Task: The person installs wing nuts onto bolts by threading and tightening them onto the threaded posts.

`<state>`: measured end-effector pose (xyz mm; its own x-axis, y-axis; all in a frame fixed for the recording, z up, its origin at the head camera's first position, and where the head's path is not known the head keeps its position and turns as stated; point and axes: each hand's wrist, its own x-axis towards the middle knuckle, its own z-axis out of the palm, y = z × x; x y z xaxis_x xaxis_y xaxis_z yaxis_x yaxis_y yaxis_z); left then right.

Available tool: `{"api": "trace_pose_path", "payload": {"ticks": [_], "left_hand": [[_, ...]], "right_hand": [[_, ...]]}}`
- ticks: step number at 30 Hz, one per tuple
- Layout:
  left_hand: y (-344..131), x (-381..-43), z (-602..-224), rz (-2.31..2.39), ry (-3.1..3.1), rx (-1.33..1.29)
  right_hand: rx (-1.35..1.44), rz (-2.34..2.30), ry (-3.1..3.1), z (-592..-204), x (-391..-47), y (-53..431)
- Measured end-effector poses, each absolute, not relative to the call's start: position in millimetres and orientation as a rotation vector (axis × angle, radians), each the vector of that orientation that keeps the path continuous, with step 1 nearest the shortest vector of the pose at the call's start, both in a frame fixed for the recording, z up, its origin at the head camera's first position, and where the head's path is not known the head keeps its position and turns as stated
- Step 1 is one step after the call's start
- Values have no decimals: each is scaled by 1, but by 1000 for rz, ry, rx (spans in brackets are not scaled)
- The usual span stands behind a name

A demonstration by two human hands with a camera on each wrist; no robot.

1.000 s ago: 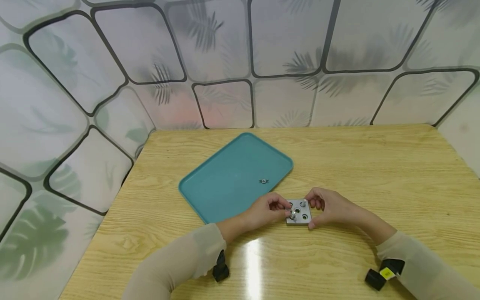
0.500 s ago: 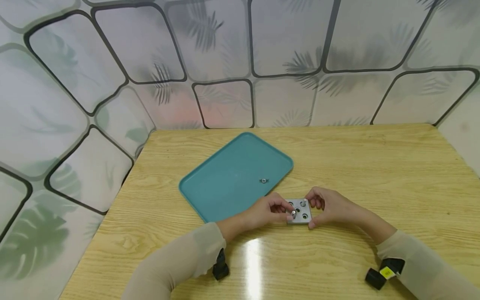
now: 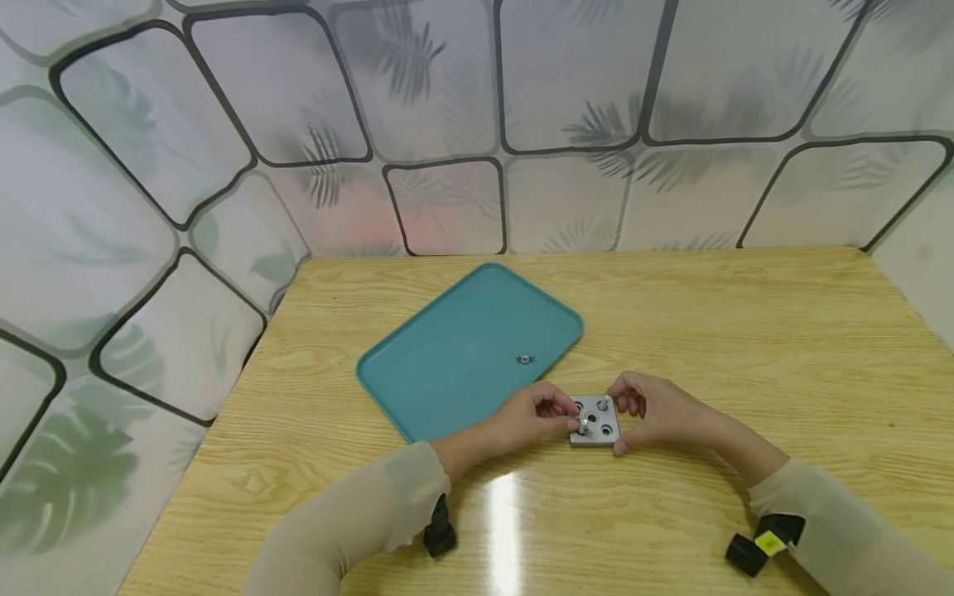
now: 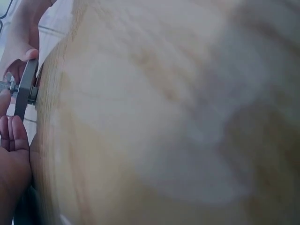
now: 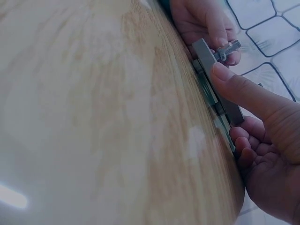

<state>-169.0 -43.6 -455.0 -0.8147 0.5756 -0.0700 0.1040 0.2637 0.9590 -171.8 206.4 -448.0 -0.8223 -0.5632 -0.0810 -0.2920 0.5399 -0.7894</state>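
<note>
A square grey metal plate (image 3: 599,440) with several round holes lies on the table, raised on bolt heads that show below it in the right wrist view. Two threaded bolts stand up through it. On the near-left bolt is a wing nut (image 5: 223,52); the thumb and index finger of my left hand (image 3: 531,419) pinch it. The far-right bolt (image 3: 604,404) carries no visible nut. My right hand (image 3: 659,412) grips the plate's right side, thumb at the near corner and curled fingers at the far one. Another wing nut (image 3: 525,359) lies on the teal tray.
The teal tray (image 3: 455,356) sits at an angle behind and left of the plate, its near-right edge close to my left hand. The wooden table (image 3: 745,331) runs back to a patterned wall (image 3: 566,199). Black wrist cameras hang under both sleeves.
My left index finger reached forward over the wing nut half a second ago and is now drawn back, with the nut's wings at a different angle. My right hand and the plate stay put.
</note>
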Motion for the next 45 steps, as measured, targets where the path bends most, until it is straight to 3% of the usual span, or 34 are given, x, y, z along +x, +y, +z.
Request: {"api": "trace_pose_path", "payload": {"ticks": [11, 27, 45], "left_hand": [[-42, -167, -451, 1566, 2149, 531], [-46, -169, -450, 1449, 2135, 768], [-41, -167, -451, 1559, 2184, 556]], "right_hand": [[-682, -1162, 2459, -447, -171, 206], [-669, -1163, 2453, -444, -170, 207], [-667, -1186, 2434, -442, -169, 206]]}}
